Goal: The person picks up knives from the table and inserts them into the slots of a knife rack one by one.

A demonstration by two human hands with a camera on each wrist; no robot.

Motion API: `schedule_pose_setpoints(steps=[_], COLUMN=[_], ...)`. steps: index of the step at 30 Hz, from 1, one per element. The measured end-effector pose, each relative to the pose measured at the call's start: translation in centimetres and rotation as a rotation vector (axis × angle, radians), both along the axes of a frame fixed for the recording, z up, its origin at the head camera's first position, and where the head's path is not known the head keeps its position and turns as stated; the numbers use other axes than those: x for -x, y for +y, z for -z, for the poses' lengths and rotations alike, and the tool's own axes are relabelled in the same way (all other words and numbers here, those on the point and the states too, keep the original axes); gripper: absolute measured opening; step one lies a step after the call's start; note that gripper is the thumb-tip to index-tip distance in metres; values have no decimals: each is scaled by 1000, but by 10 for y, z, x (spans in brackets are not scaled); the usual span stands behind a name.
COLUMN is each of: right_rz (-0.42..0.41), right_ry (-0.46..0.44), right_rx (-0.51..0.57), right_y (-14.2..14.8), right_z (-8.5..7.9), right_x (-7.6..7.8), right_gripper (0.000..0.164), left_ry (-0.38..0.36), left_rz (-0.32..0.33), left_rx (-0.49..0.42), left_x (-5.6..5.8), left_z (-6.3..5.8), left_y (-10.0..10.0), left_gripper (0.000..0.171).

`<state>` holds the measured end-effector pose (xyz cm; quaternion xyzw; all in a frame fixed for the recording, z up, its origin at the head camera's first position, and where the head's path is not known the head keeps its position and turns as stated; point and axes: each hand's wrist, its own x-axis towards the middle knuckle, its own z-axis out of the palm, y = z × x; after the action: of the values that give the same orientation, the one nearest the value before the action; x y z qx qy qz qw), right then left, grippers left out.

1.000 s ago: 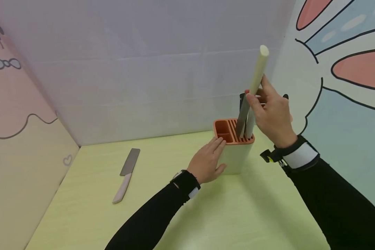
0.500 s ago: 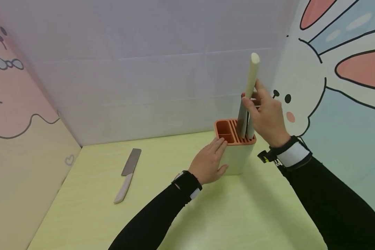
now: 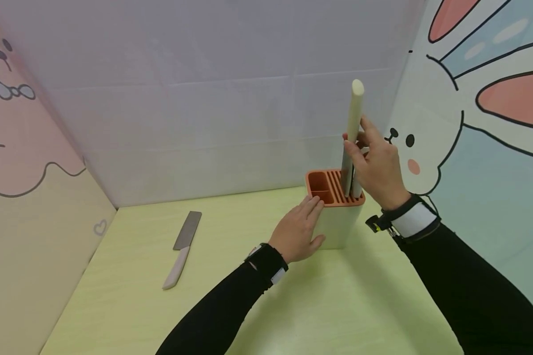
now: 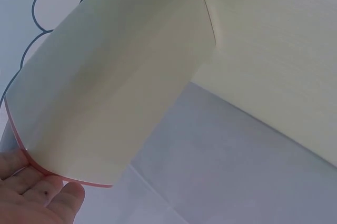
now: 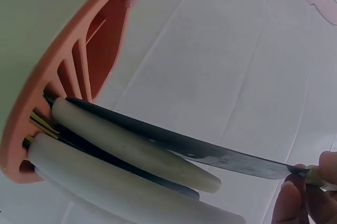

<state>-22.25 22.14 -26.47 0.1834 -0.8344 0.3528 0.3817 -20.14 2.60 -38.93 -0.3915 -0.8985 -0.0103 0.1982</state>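
Note:
My right hand [image 3: 379,170] pinches a kitchen knife by its pale cream handle [image 3: 354,111], which points up. In the right wrist view its long blade [image 5: 184,142] runs to the orange slotted top of a knife block; how deep the tip sits is hard to tell. The block's pale green body [image 3: 337,227] stands upright on the table. Against its near left rim rests my left hand [image 3: 295,231], fingers straight. Beside the blade, other knives with pale handles [image 5: 139,150] stand in the slots, mostly hidden behind my right hand in the head view.
A cleaver-like knife with a light handle [image 3: 176,267] lies flat at the left of the light green table [image 3: 129,305]. A grey-white wall [image 3: 204,123] rises behind, and a wall with cartoon drawings [image 3: 493,197] stands close on the right.
The held knife has moved left and down and stands more upright, its blade at the slots. My left hand has stayed on the block's rim.

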Motion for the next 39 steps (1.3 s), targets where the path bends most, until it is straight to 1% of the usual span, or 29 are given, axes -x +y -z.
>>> schedule_pose_setpoints(steps=[8, 14, 17, 21, 24, 30, 35, 39], right_rz=[-11, -15, -16, -20, 12, 121, 180, 203], right_ry=[14, 8, -15, -70, -83, -17, 4, -1], right_rx=[-6, -45, -62, -102, -163, -280, -346, -358], right_y=[-1, -2, -2, -3, -5, -10, -15, -16], right_z=[1, 7, 13, 23, 33, 50, 56, 58], right_x=[-2, 3, 6, 10, 12, 14, 13, 11], right_gripper=[54, 52, 50, 46, 45, 47, 48, 52], left_ry=[-4, 11, 5, -1, -1, 14, 19, 26], left_rz=[-1, -7, -10, -21, -26, -18, -14, -10], left_rx=[-1, 9, 12, 16, 20, 14, -1, 5], left_x=[1, 1, 2, 1, 1, 2, 2, 2], left_z=[2, 2, 2, 2, 3, 5, 6, 5], left_y=[2, 2, 2, 2, 1, 1, 2, 3], left_gripper=[80, 80, 80, 81, 82, 83, 84, 84])
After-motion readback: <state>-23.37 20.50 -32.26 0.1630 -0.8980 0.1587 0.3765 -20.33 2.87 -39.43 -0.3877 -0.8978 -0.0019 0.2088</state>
